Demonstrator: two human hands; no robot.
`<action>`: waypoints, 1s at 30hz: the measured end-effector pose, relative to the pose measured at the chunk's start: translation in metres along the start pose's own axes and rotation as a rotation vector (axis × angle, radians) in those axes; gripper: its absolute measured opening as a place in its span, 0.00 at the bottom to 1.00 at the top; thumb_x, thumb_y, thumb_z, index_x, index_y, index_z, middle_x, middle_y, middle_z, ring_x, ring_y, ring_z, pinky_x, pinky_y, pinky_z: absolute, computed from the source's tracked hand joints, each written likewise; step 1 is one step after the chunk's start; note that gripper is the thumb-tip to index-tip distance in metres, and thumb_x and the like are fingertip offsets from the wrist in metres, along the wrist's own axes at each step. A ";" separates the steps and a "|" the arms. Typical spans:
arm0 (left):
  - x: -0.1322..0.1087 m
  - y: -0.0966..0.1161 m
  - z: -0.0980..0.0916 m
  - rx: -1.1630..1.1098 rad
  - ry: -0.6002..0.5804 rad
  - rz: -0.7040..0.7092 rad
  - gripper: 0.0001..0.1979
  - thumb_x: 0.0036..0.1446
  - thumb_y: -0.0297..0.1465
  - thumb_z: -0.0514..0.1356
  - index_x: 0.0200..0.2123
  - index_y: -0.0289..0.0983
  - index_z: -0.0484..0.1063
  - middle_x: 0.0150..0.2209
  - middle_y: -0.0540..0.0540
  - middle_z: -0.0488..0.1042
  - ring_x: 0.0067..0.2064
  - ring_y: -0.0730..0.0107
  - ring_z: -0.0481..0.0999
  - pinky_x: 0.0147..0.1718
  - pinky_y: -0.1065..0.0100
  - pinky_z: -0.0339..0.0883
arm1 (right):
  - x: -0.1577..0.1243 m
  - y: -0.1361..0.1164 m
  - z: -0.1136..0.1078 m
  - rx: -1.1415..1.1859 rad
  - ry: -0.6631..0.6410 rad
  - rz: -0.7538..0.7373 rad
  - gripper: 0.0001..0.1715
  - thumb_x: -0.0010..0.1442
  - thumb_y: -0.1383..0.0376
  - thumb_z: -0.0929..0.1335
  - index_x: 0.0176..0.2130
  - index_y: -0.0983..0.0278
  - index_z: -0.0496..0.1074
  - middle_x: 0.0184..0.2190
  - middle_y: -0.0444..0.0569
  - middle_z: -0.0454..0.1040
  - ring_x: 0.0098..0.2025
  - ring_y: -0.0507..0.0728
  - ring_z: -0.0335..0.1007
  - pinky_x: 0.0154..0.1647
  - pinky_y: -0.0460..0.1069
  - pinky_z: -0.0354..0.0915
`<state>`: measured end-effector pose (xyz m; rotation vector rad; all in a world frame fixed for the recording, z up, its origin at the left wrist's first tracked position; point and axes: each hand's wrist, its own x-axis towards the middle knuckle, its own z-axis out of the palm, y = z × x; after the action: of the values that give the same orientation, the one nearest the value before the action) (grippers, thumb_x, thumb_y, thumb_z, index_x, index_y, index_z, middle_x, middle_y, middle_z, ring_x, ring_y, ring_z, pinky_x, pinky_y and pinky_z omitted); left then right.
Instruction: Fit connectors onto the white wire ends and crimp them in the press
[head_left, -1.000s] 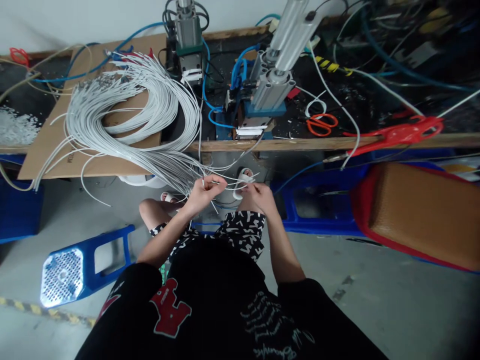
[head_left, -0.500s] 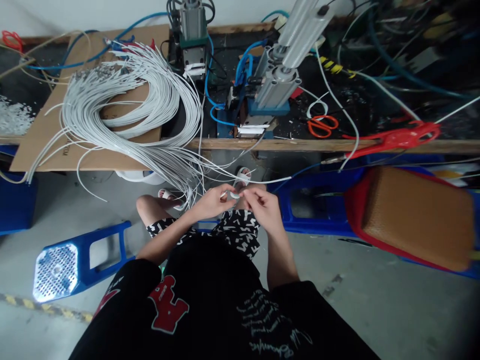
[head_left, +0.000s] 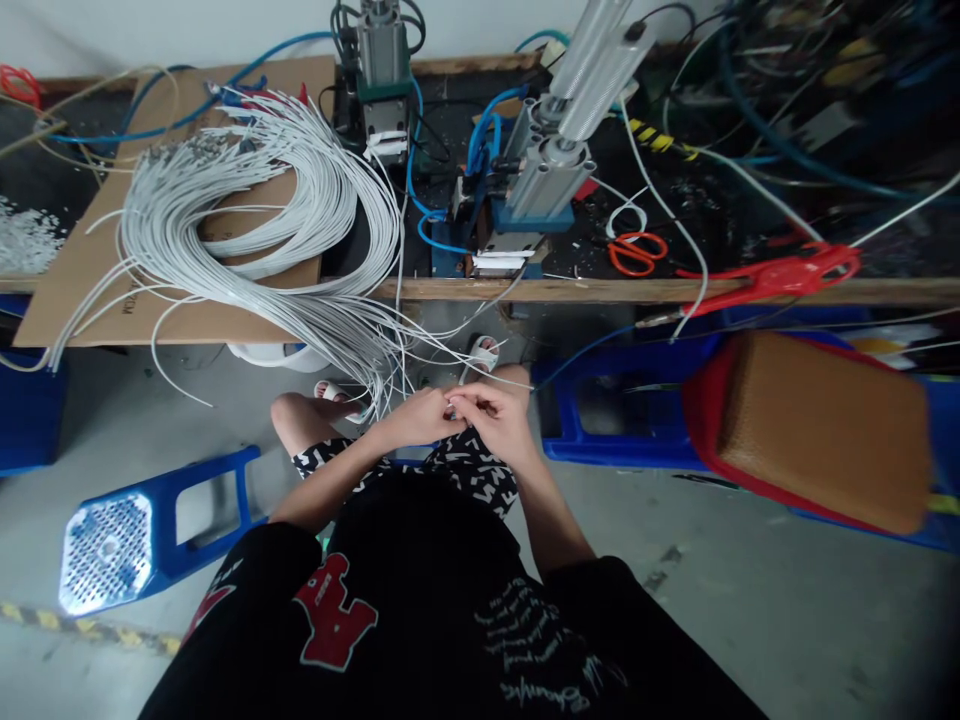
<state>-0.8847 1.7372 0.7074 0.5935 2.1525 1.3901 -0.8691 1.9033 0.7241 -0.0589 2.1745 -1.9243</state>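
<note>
My left hand (head_left: 424, 417) and my right hand (head_left: 496, 418) meet in front of my lap, their fingertips touching. Both are closed in a pinch. A tiny white bit shows between the fingers, but the fingers cover most of it and its kind cannot be made out. Just beyond the hands hangs the loose end of a large bundle of white cables (head_left: 262, 270), which lies coiled on a cardboard sheet (head_left: 75, 305). One white cable end passes right behind my right hand.
On the bench stand two pneumatic presses (head_left: 382, 60) (head_left: 547, 180). Orange-handled scissors (head_left: 637, 254) and a red air gun (head_left: 780, 275) lie to the right. Blue stools (head_left: 165, 520) flank me, the right one under a brown cushion (head_left: 825, 430). White pieces (head_left: 26, 235) lie far left.
My hands have come together and dropped slightly; the right one moved left over the left fingertips. The small pale curved piece seen between them is now mostly covered. The view shifted slightly.
</note>
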 end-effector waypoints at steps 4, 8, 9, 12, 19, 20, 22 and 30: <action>-0.003 0.000 -0.002 -0.177 0.116 0.052 0.14 0.64 0.38 0.61 0.46 0.35 0.75 0.32 0.51 0.74 0.29 0.74 0.67 0.31 0.71 0.59 | 0.010 0.005 -0.006 0.137 0.137 0.075 0.17 0.56 0.51 0.76 0.35 0.62 0.81 0.22 0.43 0.76 0.22 0.50 0.67 0.23 0.46 0.65; -0.008 -0.001 -0.004 -0.301 0.215 0.066 0.17 0.68 0.42 0.57 0.48 0.35 0.76 0.37 0.47 0.78 0.34 0.72 0.71 0.35 0.71 0.62 | 0.017 0.008 -0.014 0.258 0.247 0.099 0.17 0.53 0.51 0.77 0.35 0.61 0.81 0.21 0.42 0.75 0.20 0.48 0.62 0.21 0.45 0.60; -0.010 -0.001 -0.003 -0.292 0.228 0.065 0.18 0.69 0.43 0.56 0.46 0.35 0.77 0.37 0.46 0.78 0.35 0.71 0.71 0.36 0.71 0.62 | 0.017 0.007 -0.015 0.296 0.238 0.109 0.18 0.53 0.51 0.77 0.35 0.61 0.82 0.21 0.42 0.75 0.20 0.48 0.62 0.21 0.45 0.60; -0.014 -0.001 0.000 -0.269 0.255 0.057 0.21 0.70 0.44 0.54 0.42 0.34 0.78 0.35 0.46 0.78 0.33 0.71 0.70 0.35 0.71 0.62 | 0.016 0.004 -0.014 0.399 0.169 0.148 0.18 0.52 0.50 0.78 0.36 0.61 0.82 0.23 0.43 0.76 0.21 0.48 0.63 0.23 0.46 0.62; -0.019 -0.004 0.007 -0.291 0.326 0.002 0.22 0.69 0.46 0.54 0.40 0.34 0.79 0.28 0.50 0.71 0.27 0.75 0.61 0.30 0.71 0.57 | 0.015 0.006 -0.008 0.317 0.160 0.088 0.17 0.56 0.51 0.76 0.39 0.61 0.83 0.25 0.44 0.79 0.23 0.49 0.65 0.26 0.48 0.65; -0.019 -0.005 0.007 -0.292 0.332 0.000 0.22 0.69 0.46 0.54 0.40 0.34 0.79 0.27 0.51 0.70 0.27 0.75 0.61 0.29 0.71 0.57 | 0.015 0.006 -0.008 0.288 0.166 0.077 0.17 0.56 0.51 0.76 0.39 0.61 0.83 0.25 0.44 0.79 0.23 0.50 0.66 0.27 0.48 0.66; -0.019 -0.007 0.008 -0.278 0.343 -0.004 0.22 0.68 0.46 0.55 0.40 0.33 0.79 0.27 0.51 0.70 0.26 0.75 0.61 0.29 0.72 0.57 | 0.015 0.005 -0.006 0.239 0.173 0.060 0.17 0.57 0.52 0.75 0.39 0.61 0.83 0.25 0.44 0.79 0.24 0.50 0.68 0.28 0.48 0.67; -0.019 -0.012 0.009 -0.121 0.451 0.076 0.20 0.69 0.43 0.56 0.40 0.35 0.82 0.27 0.48 0.74 0.28 0.72 0.66 0.31 0.70 0.59 | 0.013 0.006 -0.002 0.175 0.224 0.043 0.16 0.56 0.52 0.76 0.38 0.61 0.83 0.27 0.46 0.81 0.26 0.52 0.73 0.30 0.48 0.71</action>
<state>-0.8655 1.7271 0.6967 0.3400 2.3791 1.8223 -0.8813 1.9038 0.7167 0.2431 2.1078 -2.1796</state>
